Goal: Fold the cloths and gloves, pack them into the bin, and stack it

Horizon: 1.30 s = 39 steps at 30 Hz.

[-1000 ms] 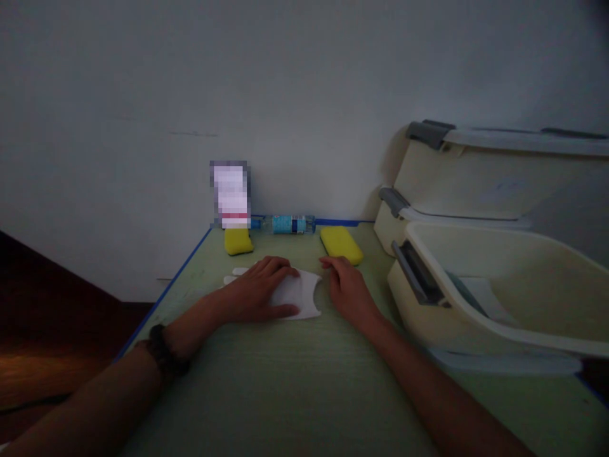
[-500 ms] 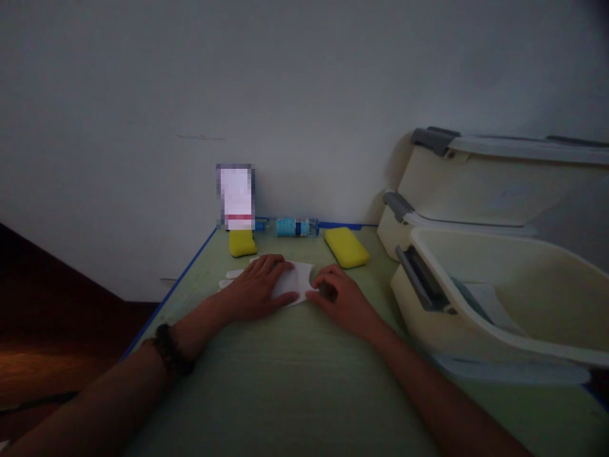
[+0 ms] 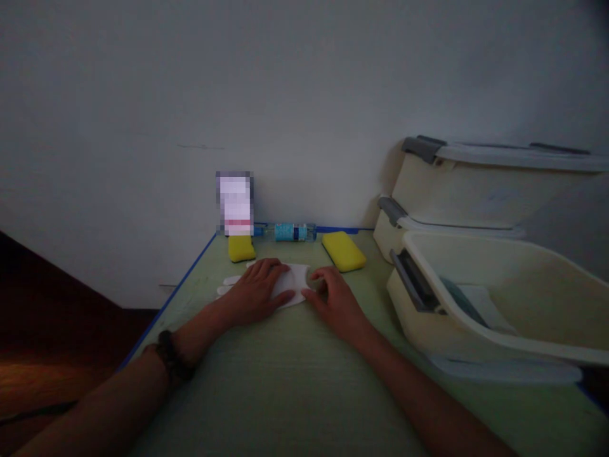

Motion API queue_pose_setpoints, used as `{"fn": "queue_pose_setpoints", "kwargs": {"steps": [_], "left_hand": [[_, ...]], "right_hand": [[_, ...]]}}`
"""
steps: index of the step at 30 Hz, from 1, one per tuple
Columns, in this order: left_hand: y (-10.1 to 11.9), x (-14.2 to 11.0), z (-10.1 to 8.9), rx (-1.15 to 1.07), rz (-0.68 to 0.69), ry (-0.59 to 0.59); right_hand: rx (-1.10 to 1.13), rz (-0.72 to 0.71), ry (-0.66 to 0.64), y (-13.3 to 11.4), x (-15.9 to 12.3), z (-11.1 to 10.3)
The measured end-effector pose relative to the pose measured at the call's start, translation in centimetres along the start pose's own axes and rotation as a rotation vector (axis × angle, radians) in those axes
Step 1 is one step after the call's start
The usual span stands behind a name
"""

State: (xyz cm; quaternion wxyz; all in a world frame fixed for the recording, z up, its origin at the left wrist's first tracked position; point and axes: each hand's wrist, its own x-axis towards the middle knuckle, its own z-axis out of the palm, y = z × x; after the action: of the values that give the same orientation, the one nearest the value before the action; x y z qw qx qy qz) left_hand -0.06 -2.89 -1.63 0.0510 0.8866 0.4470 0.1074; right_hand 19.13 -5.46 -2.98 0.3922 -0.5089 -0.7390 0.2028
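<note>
- The left hand [image 3: 257, 289], spread open, is resting across the white glove [image 3: 295, 276] on the worktop [image 3: 238, 393], apparently holding it flat.
- The right hand [image 3: 337, 298] is sitting half-curled at the cuff; whether it is pinching cannot be told.
- A yellow sponge [image 3: 343, 251] is lying just beyond; a cream tub [image 3: 409, 311] is limiting room rightward.
- A bottle [image 3: 290, 232] is lying behind.

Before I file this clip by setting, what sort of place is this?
Likely an indoor room, home or workplace unclear: a table stands against a plain wall, with an open bin on it and lidded bins behind.
</note>
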Motion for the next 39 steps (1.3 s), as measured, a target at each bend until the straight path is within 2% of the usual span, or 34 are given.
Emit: {"fn": "queue_pose_setpoints", "kwargs": {"steps": [3,7,10,14,17,20,23,25,29,30,32,35,39], "left_hand": [[0.2,0.0,0.0,-0.006,-0.01,0.018],[0.3,0.0,0.0,-0.013,-0.006,0.033],[0.3,0.0,-0.1,-0.017,-0.009,0.02],[0.2,0.1,0.0,-0.017,-0.014,0.016],[0.1,0.1,0.1,-0.015,-0.013,0.015],[0.5,-0.1,0.0,0.017,-0.021,0.007],[1.5,-0.5,-1.0,0.084,-0.043,0.008],[2.4,-0.8,-2.3,0.099,-0.043,-0.04],[3.2,-1.1,-4.1,-0.065,-0.106,-0.187],[3.1,-1.0,-4.1,-0.101,-0.128,-0.177],[2.4,-0.6,-3.3,-0.147,-0.15,-0.084],[1.1,0.3,-1.3,-0.173,-0.106,0.061],[0.1,1.0,0.3,-0.155,-0.005,0.074]], "right_hand": [[-0.111,-0.001,-0.004,0.6,0.1,0.2],[-0.099,-0.042,-0.063,0.5,0.2,-0.1],[0.047,-0.042,-0.071,0.0,0.2,-0.5],[0.295,-0.001,-0.2,-0.4,0.0,-1.0],[0.358,0.045,-0.229,-0.3,0.1,-1.1],[0.23,0.035,-0.104,0.0,0.3,-1.0],[0.039,0.049,0.036,0.5,0.7,-0.9],[-0.025,0.063,0.064,0.8,0.9,-0.8],[-0.054,-0.015,0.08,1.3,0.9,-0.7],[-0.063,-0.024,0.088,1.3,0.8,-0.7],[-0.1,-0.006,0.082,1.2,0.6,-0.7],[-0.23,0.03,0.034,0.8,0.1,-0.9],[-0.364,0.031,-0.031,0.3,-0.3,-0.9]]}}
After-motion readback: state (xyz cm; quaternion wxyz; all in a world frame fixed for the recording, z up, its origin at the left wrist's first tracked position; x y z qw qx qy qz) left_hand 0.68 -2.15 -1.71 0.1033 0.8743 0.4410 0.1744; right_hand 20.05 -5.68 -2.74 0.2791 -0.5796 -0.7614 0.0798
